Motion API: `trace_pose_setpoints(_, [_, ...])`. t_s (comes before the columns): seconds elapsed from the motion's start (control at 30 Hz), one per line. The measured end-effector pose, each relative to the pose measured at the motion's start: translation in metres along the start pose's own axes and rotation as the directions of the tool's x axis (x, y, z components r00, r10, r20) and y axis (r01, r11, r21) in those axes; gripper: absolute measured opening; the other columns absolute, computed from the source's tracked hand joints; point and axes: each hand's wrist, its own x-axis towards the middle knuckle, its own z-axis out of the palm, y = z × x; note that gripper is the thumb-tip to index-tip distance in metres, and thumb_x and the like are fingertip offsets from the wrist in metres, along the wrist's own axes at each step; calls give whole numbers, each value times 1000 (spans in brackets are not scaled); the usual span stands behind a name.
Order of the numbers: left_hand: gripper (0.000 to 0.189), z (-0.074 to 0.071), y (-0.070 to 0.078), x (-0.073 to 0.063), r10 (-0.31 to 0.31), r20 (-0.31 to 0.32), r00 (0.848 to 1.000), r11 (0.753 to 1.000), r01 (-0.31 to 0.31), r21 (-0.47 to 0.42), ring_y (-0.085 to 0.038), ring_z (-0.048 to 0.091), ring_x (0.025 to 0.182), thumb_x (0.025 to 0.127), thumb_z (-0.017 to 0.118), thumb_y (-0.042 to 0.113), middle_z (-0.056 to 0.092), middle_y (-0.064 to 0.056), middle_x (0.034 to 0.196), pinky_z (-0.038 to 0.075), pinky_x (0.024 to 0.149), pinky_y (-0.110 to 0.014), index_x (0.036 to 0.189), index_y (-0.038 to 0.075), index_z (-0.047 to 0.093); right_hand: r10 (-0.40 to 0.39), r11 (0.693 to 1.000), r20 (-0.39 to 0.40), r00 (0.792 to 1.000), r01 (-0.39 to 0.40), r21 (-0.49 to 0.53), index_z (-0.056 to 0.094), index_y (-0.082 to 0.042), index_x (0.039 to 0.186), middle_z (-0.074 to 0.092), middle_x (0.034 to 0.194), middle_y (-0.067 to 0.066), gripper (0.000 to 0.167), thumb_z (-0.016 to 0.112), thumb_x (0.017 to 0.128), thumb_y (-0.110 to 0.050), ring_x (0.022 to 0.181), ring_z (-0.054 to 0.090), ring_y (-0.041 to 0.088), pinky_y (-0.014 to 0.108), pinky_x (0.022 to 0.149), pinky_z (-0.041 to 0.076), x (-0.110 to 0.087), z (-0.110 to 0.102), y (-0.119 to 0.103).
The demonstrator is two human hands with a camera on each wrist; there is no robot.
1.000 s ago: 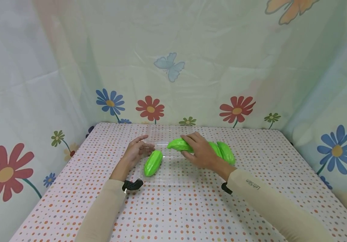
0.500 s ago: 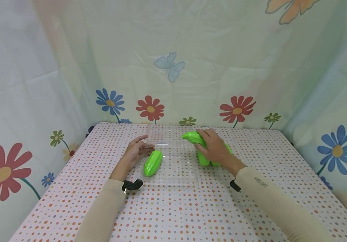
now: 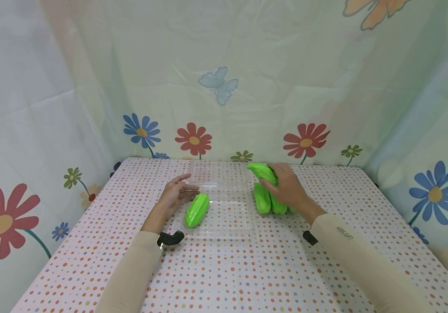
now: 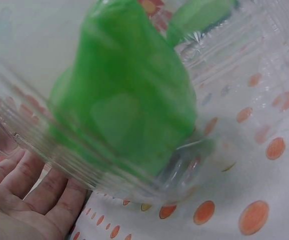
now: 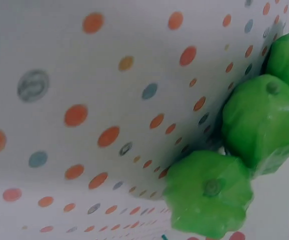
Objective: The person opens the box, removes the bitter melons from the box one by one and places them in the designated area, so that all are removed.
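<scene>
My right hand [image 3: 289, 188] grips a bright green ridged gourd [image 3: 262, 171] with a pointed end, holding it slantwise above a group of similar gourds. Below it lie a gourd [image 3: 262, 200] at the left and another gourd [image 3: 278, 206], side by side; a further one is mostly hidden by the hand. The right wrist view shows a gourd [image 5: 209, 192] end-on beside two more. A single gourd [image 3: 197, 211] lies in the left part of a clear plastic box [image 3: 233, 232]. My left hand [image 3: 175, 194] rests at the box's left side, fingers loosely extended, holding nothing visible.
The box's clear lid [image 3: 220, 170] appears folded back towards the rear of the table. A dotted cloth [image 3: 216, 269] covers the table. Flower-printed curtains [image 3: 247, 108] enclose the back and sides. A black wrist camera [image 3: 170, 238] sits on the left wrist.
My right hand has moved right and slightly back, carrying the gourd from above the box to over the group on the right. The left hand and the gourd in the box stay put.
</scene>
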Motion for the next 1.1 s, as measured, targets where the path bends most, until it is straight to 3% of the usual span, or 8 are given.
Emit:
trace_pose_setpoints(0.33, [54,0,-1,1,-2,-4,1000,1000,2,6,-27,72,105,101,43,6,75,-14,112,57,91,-39,154,12,41,119,992,19,993,-119,31,51,2,141,58,129,22,61,71,96,-34,116,53,37,57,99,46,-6,-12,17])
trace_pose_setpoints(0.73, [55,0,0,-1,-7,-4,1000,1000,7,11,-28,71,108,100,43,7,74,-15,114,56,93,-40,155,13,40,228,972,-7,974,-227,63,51,6,134,56,126,24,52,59,101,-33,107,54,38,57,90,46,-14,-24,31])
trace_pose_setpoints(0.93, [54,-1,0,0,-3,1,1000,1000,3,-5,-27,72,105,101,45,7,75,-13,110,57,91,-39,154,12,41,221,972,-33,975,-217,86,53,9,130,58,116,24,46,53,102,-27,98,54,37,56,84,46,-21,-28,42])
trace_pose_setpoints(1.1, [54,0,0,0,-1,1,1000,1000,1,2,-27,72,106,101,44,7,75,-14,112,57,92,-39,154,12,41,231,970,-16,973,-229,79,53,10,130,58,119,27,46,51,104,-27,104,55,41,60,90,45,-27,-31,46])
